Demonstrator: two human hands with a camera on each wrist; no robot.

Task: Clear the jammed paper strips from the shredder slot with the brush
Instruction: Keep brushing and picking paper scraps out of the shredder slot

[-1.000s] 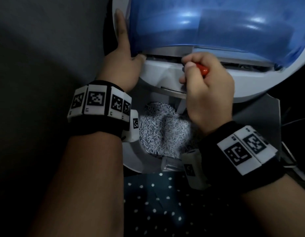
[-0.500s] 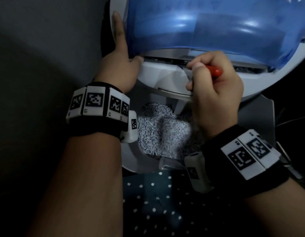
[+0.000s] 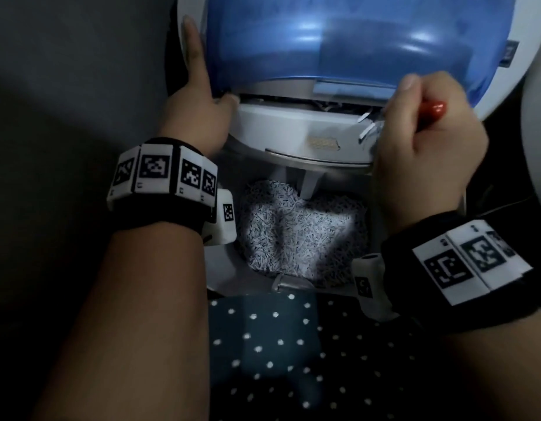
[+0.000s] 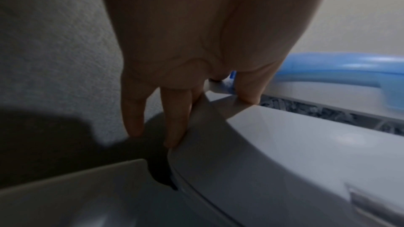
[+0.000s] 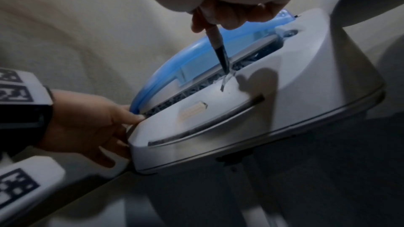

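Note:
A white shredder head [image 3: 293,129] with a translucent blue cover [image 3: 354,38] fills the upper head view. Its slot [image 3: 308,102] holds jammed paper strips [image 5: 210,82]. My right hand [image 3: 424,141] grips a red-handled brush [image 3: 434,110]; its dark bristle tip [image 5: 224,63] pokes into the slot [image 5: 218,78] near the right end, where a few strips [image 3: 367,126] curl out over the white lip. My left hand [image 3: 199,101] lies with straight fingers [image 4: 174,123] along the shredder's left edge [image 4: 196,110], thumb [image 5: 131,115] at the slot's left end.
Below the head, an open white bin [image 3: 220,268] holds a heap of shredded paper [image 3: 299,232]. A dark polka-dot cloth [image 3: 278,354] lies in front of it. A grey wall [image 3: 65,86] stands close on the left. A white rounded object [image 3: 536,147] is at the right.
My right hand has slid the brush to the right along the slot, from its middle to near its right end, dragging a few strips out. The left hand has stayed in place.

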